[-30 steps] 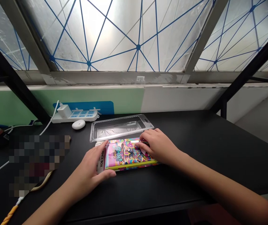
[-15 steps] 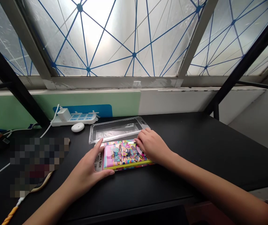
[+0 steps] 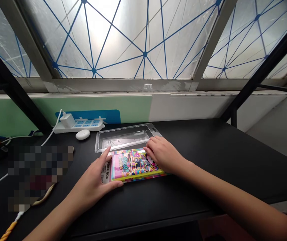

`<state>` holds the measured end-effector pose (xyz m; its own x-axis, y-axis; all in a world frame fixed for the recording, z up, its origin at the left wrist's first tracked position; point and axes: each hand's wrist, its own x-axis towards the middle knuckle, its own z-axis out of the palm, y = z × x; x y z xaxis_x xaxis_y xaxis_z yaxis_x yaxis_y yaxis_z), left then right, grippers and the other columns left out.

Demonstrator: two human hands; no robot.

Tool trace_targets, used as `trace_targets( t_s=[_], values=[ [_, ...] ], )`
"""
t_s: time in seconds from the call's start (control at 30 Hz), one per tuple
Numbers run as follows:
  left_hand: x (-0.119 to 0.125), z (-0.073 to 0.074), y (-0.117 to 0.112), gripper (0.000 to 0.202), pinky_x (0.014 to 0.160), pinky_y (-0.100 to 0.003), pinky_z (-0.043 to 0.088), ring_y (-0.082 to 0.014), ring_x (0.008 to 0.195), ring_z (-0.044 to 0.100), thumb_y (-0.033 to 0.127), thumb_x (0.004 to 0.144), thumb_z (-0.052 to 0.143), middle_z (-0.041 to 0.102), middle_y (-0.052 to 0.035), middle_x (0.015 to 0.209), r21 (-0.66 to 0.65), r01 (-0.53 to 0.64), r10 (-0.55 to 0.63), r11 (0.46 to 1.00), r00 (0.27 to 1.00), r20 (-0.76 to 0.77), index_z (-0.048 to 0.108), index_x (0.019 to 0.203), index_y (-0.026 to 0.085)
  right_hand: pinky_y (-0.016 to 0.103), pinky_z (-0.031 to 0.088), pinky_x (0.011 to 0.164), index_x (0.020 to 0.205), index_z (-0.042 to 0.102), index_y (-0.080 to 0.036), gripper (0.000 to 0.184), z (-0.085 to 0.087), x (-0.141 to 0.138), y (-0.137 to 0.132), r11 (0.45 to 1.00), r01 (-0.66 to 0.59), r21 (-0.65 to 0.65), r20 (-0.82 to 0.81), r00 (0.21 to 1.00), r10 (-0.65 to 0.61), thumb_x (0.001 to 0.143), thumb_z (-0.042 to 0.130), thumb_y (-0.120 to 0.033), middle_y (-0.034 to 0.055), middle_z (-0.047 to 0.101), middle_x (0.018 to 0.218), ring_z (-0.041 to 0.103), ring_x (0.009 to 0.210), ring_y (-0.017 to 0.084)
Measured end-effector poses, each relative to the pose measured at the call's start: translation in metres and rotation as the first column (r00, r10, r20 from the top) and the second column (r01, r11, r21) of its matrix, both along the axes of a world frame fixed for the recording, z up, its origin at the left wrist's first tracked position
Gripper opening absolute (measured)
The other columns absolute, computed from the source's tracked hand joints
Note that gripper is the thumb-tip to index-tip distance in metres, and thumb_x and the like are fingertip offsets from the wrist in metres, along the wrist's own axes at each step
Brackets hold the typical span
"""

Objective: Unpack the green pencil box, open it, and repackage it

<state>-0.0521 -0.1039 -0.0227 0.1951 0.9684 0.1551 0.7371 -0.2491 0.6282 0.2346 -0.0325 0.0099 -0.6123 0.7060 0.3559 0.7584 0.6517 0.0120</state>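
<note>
A colourful pencil box (image 3: 130,164) with cartoon print and a yellow front edge lies flat on the black desk. Its card backing, lettered "PENCIL BOX", sticks out at the left end. My left hand (image 3: 96,177) clasps that end, thumb along the front edge and fingers at the back. Over the right end lies my right hand (image 3: 164,154), its fingers curled in at the far right corner; what the fingertips pinch is partly hidden. Just behind the box is a clear plastic blister shell (image 3: 123,136), close to the right knuckles.
A white power strip (image 3: 86,126) with a plugged-in charger stands against the wall. In front of it sits a white rounded case (image 3: 82,134). A blurred-out device (image 3: 40,174) with a yellow-wrapped cable (image 3: 9,231) lies at left. Black slanted frame bars (image 3: 236,103) flank the desk.
The camera view has shifted slightly. Both hands keep nearly the same hold on the pencil box, which stays in place.
</note>
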Motion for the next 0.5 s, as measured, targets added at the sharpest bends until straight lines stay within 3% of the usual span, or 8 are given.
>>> trace_targets(
  t_s=[0.13, 0.3, 0.5],
  values=[
    [0.0000, -0.0020, 0.0009, 0.105, 0.106, -0.046, 0.046, -0.0314, 0.128, 0.058, 0.050, 0.076, 0.077, 0.061, -0.0131, 0.137, 0.003, 0.000, 0.000, 1.000, 1.000, -0.002, 0.016, 0.159, 0.028, 0.032, 0.041, 0.073, 0.087, 0.056, -0.019, 0.018, -0.0007, -0.0001, 0.0037, 0.995, -0.024, -0.099, -0.092, 0.996, 0.015, 0.101, 0.047, -0.025, 0.0049, 0.063, 0.087, 0.054, 0.079, 0.020],
    [0.0002, -0.0013, 0.0012, 0.106, 0.107, -0.046, 0.045, -0.0308, 0.128, 0.057, 0.050, 0.077, 0.076, 0.060, -0.0126, 0.139, 0.000, 0.007, -0.007, 1.000, 1.000, -0.001, 0.013, 0.159, 0.028, 0.033, 0.041, 0.074, 0.086, 0.056, -0.019, 0.015, 0.0064, -0.0041, 0.0050, 0.990, 0.004, -0.141, -0.034, 0.999, -0.009, 0.099, 0.049, -0.023, 0.0064, 0.063, 0.088, 0.056, 0.081, 0.021],
    [0.0017, 0.0017, 0.0009, 0.101, 0.108, -0.046, 0.045, -0.0294, 0.130, 0.056, 0.048, 0.081, 0.073, 0.058, -0.0118, 0.139, 0.007, 0.033, -0.033, 0.999, 0.999, 0.000, 0.013, 0.159, 0.028, 0.033, 0.038, 0.074, 0.082, 0.056, -0.019, 0.027, 0.0070, -0.0078, 0.0102, 0.988, 0.053, -0.144, 0.009, 0.999, -0.052, 0.103, 0.042, -0.029, 0.0060, 0.063, 0.086, 0.056, 0.078, 0.020]
  ],
)
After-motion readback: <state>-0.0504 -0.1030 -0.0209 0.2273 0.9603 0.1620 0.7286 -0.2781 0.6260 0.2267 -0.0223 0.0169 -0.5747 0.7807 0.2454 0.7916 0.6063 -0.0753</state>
